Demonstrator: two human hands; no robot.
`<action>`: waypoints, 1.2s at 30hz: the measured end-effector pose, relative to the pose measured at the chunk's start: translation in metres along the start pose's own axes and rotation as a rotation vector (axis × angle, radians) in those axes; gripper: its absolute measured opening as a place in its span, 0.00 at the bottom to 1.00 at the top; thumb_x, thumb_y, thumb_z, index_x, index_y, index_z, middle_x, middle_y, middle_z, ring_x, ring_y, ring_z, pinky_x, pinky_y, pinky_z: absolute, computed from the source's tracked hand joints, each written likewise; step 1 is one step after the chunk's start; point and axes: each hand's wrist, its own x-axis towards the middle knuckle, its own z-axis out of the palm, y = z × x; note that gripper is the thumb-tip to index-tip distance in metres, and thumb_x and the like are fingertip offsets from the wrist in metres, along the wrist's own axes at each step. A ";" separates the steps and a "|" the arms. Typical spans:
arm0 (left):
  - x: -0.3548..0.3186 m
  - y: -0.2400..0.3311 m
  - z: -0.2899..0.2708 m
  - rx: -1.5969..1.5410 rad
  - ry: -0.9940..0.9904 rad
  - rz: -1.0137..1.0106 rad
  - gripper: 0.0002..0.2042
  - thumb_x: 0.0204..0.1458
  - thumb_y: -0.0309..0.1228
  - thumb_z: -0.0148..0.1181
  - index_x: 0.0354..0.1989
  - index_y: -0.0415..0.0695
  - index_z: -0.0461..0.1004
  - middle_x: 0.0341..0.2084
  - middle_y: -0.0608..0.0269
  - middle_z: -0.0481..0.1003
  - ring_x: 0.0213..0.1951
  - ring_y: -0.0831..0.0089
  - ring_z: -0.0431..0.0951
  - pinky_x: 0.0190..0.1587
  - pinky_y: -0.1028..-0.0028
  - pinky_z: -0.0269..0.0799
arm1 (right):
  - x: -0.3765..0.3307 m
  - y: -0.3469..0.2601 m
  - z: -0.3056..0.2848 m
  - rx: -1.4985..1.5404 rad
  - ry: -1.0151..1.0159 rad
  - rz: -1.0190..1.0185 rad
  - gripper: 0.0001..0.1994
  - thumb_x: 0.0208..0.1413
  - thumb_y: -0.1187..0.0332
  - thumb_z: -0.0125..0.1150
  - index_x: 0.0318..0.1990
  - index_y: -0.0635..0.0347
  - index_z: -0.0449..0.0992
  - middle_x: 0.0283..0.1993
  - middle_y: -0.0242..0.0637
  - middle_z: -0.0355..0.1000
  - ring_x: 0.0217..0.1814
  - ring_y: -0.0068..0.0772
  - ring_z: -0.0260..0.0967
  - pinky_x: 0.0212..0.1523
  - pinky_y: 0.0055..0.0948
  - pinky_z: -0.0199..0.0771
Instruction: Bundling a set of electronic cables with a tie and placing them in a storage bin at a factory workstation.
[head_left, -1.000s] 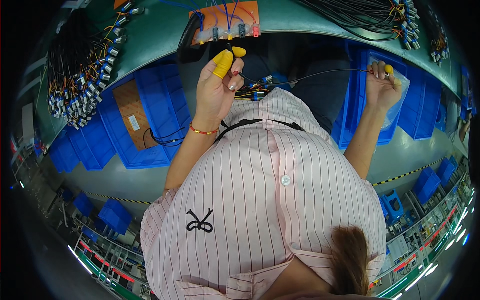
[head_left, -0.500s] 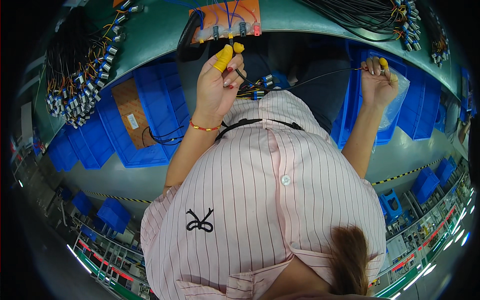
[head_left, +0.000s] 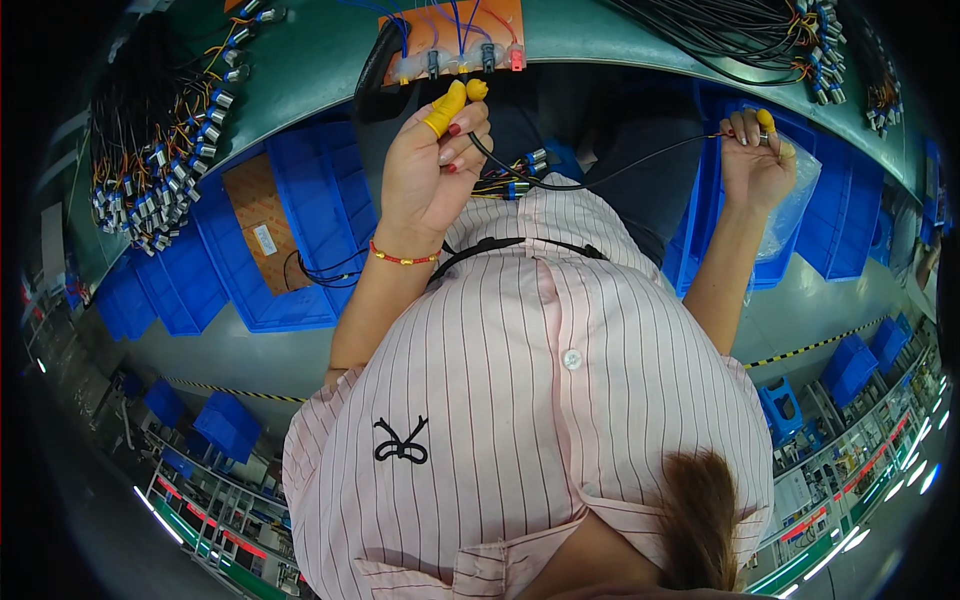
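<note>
A thin black cable (head_left: 620, 178) hangs in a shallow curve between my two hands. My left hand (head_left: 435, 160), with yellow finger cots on thumb and forefinger, pinches the cable's left end just below an orange board (head_left: 455, 35) at the bench edge. That end points at a yellow socket (head_left: 462, 68) on the board; whether it is plugged in, I cannot tell. My right hand (head_left: 757, 170), also with yellow finger cots, is closed on the cable's other end, where coloured wires and a bit of metal show between the fingers.
Bundles of black cables with metal connectors (head_left: 170, 185) hang at the bench's left; another bundle (head_left: 825, 60) lies at the right. Blue bins (head_left: 300, 230) stand below the green bench (head_left: 300, 70). A clear plastic bag (head_left: 790, 210) hangs over a bin beside my right hand.
My left wrist has shifted slightly left, its fingers still on the cable end. The right hand is almost where it was, and the cable's curve has altered a little.
</note>
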 end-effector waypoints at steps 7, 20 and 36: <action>0.006 -0.003 -0.007 0.074 -0.022 0.060 0.10 0.65 0.26 0.40 0.45 0.30 0.63 0.24 0.68 0.59 0.18 0.88 0.54 0.20 0.87 0.54 | 0.003 0.003 0.014 -0.012 0.028 0.001 0.17 0.43 0.65 0.50 0.36 0.71 0.73 0.25 0.35 0.55 0.30 0.30 0.49 0.41 0.31 0.51; 0.008 0.012 -0.003 0.513 -0.002 0.071 0.16 0.66 0.34 0.42 0.48 0.34 0.71 0.23 0.64 0.69 0.18 0.85 0.60 0.24 0.82 0.64 | -0.021 -0.007 0.006 -0.033 0.073 -0.124 0.05 0.40 0.68 0.51 0.22 0.59 0.64 0.21 0.35 0.51 0.28 0.28 0.46 0.38 0.30 0.48; -0.032 -0.021 0.011 0.694 0.040 -0.009 0.13 0.66 0.35 0.46 0.40 0.36 0.73 0.16 0.68 0.66 0.15 0.84 0.62 0.19 0.84 0.63 | -0.018 -0.036 0.023 -0.063 -0.074 -0.172 0.06 0.39 0.68 0.50 0.21 0.58 0.62 0.23 0.35 0.52 0.30 0.31 0.48 0.42 0.32 0.51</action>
